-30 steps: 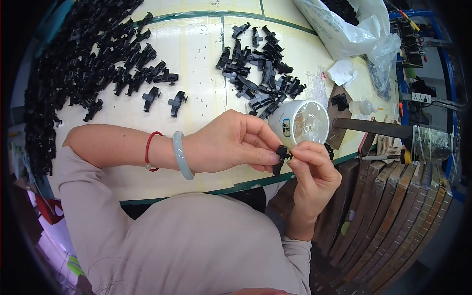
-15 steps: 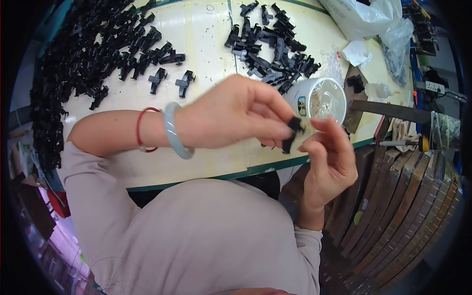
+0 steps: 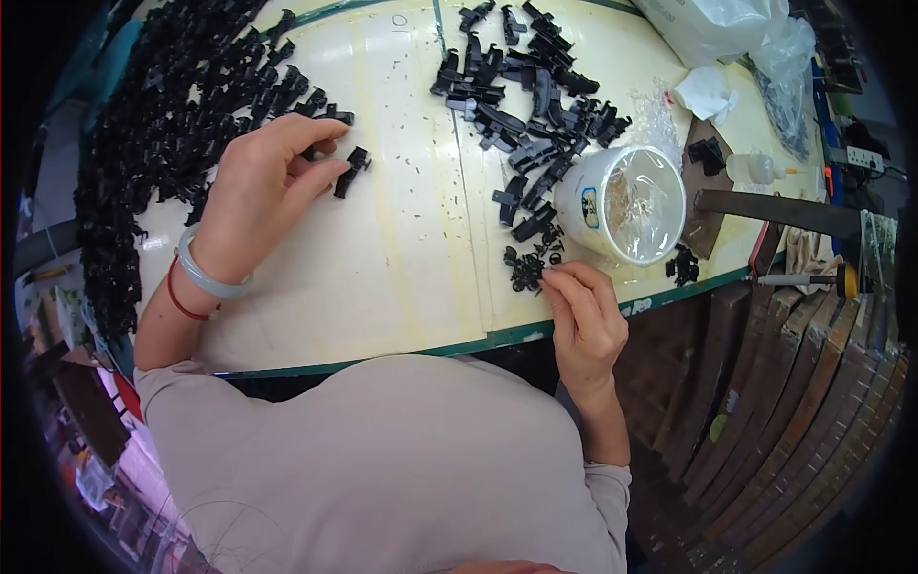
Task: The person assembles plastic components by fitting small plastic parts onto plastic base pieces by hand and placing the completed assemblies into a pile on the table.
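Observation:
My left hand (image 3: 258, 187), wearing a pale bangle and a red cord, is over the left side of the table with thumb and index finger apart. Just past its thumb tip lies a black plastic clip-like part (image 3: 352, 172); another dark piece shows partly behind the fingers. To the left spreads a large heap of similar black parts (image 3: 182, 105). My right hand (image 3: 590, 320) is near the front edge, fingertips pinched together at a little pile of small black pieces (image 3: 526, 268). Whatever is between those fingertips is too small to make out.
Right of the small pile stands a white tub (image 3: 622, 206) with clear film inside. More black parts (image 3: 545, 100) lie behind it. A metal bar (image 3: 775, 212), a small clear bottle (image 3: 755, 169) and plastic bags (image 3: 712, 33) are at the right. Brown slabs (image 3: 765, 383) stand beside the table.
My left hand has swung left from the middle, and the black part it held is out of its fingers. My right hand has moved down and left to the small pieces, its fingers closing.

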A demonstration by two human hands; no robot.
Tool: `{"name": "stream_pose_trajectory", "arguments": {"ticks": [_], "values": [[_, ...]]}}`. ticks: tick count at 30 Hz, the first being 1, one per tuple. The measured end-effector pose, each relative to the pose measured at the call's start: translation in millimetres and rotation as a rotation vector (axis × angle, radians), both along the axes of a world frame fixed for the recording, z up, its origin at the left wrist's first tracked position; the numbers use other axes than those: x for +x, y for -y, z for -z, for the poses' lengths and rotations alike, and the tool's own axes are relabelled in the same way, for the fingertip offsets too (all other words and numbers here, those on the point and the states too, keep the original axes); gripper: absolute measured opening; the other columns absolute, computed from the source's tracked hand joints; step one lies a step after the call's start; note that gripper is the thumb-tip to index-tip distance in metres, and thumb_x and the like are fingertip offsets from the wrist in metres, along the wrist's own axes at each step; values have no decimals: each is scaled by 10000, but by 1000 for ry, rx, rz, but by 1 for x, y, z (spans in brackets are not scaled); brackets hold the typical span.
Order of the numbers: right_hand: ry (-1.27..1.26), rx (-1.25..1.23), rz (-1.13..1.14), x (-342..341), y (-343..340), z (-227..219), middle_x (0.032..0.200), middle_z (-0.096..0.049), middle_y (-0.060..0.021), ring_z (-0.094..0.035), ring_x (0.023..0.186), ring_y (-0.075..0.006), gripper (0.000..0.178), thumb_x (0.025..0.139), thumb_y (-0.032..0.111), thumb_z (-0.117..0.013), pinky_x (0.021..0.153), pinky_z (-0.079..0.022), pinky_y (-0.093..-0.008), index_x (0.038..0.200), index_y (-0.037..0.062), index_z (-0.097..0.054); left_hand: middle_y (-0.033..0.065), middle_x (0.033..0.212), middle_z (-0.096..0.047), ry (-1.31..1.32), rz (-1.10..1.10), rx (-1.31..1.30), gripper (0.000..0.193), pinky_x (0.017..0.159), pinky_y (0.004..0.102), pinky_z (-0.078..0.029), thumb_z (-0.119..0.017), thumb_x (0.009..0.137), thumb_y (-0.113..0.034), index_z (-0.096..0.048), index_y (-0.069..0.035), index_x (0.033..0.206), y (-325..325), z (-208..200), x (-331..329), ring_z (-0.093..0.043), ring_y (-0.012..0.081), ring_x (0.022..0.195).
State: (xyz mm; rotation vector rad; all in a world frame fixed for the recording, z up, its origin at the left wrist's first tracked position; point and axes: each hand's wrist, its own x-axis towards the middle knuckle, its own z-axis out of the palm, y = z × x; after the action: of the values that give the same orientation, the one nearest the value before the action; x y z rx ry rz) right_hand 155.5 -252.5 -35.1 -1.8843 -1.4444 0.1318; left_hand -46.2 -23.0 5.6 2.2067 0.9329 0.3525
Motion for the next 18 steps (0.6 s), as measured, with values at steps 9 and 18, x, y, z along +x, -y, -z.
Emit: {"name": "stream_pose_trajectory", "arguments": {"ticks": [9, 18], "values": [[-14, 73, -23, -11, -9, 0, 886, -623, -114, -633, 698, -194, 250, 706, -119, -666, 565, -510, -276, 936, -27, -629, 86, 902, -582, 254, 440, 312, 307, 632, 286, -490, -733, 724, -81, -629, -46, 1010, 29, 19, 65, -584, 222, 767], [-1467, 251, 66, -5, 5, -15, 1033, -553, -158, -657, 815, -211, 149, 847, -66, -557, 702, -592, -302, 995, -75, -571, 84, 871, -538, 169, 512, 201, 325, 687, 325, -483, -732, 707, -101, -599, -40, 997, 29, 29, 87, -558, 249, 807]]}}
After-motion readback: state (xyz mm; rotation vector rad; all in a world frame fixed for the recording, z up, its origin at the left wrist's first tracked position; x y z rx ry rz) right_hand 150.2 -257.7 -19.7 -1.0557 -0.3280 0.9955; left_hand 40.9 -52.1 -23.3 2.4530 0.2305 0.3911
